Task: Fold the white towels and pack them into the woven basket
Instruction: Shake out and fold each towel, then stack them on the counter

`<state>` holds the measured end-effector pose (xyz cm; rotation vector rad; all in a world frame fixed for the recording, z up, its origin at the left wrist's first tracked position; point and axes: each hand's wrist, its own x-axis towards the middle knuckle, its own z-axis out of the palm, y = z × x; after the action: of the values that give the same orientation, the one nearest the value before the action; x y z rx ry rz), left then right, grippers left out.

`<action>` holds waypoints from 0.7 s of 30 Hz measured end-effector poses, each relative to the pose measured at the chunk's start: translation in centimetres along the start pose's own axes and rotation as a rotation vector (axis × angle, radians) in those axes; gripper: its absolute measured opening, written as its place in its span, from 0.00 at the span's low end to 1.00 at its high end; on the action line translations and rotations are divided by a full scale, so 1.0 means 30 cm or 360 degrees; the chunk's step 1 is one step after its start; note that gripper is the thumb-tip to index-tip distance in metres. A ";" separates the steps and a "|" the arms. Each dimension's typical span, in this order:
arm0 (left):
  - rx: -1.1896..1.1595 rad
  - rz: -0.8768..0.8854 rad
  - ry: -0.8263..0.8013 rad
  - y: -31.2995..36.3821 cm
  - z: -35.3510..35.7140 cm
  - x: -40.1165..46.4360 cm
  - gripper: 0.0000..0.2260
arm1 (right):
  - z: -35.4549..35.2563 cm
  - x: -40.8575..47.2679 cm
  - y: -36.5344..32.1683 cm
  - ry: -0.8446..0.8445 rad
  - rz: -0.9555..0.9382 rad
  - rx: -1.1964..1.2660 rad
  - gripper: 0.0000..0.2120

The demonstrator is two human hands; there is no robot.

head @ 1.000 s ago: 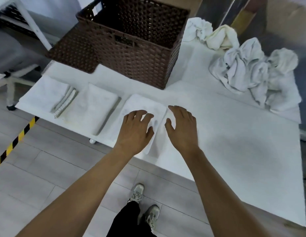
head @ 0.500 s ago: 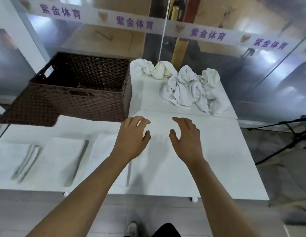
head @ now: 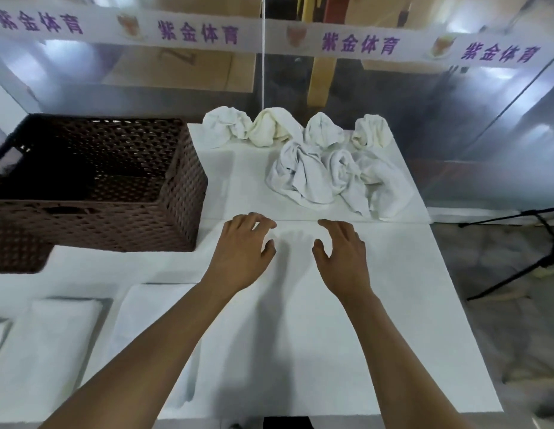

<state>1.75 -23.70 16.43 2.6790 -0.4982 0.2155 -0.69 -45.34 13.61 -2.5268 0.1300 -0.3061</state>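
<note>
From my remote seat: white table (head: 393, 305) filled lower view. Behind it stood glass partition (head: 486, 119), glare-streaked, crossed by white banner (head: 269, 38) with purple Chinese characters. Black tripod legs (head: 523, 258) stood on grey floor (head: 517, 335) at right.

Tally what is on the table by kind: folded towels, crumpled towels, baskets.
Folded towels: 3, one cut off at the left edge
Crumpled towels: one heap, number unclear
Baskets: 1, nothing visible inside
Total: 4 items plus the heap
</note>
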 end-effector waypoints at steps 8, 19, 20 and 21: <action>0.0046 -0.0041 -0.0190 -0.003 0.272 0.368 0.15 | 0.136 0.367 0.254 -0.0185 -0.0019 0.0006 0.20; 0.0307 0.0208 -0.0489 -0.052 0.712 0.796 0.26 | 0.280 0.626 0.560 -0.0389 0.0026 -0.0057 0.20; 0.0358 0.0207 -0.0530 -0.059 0.747 0.823 0.28 | 0.291 0.632 0.576 -0.0405 0.0039 -0.0054 0.20; 0.0406 0.0198 -0.0575 -0.070 0.780 0.847 0.30 | 0.304 0.639 0.593 -0.0410 0.0052 -0.0047 0.20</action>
<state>27.80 -39.57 0.08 2.9519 -0.7957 -0.1885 19.67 -58.11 -0.12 -2.5645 0.0747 0.0359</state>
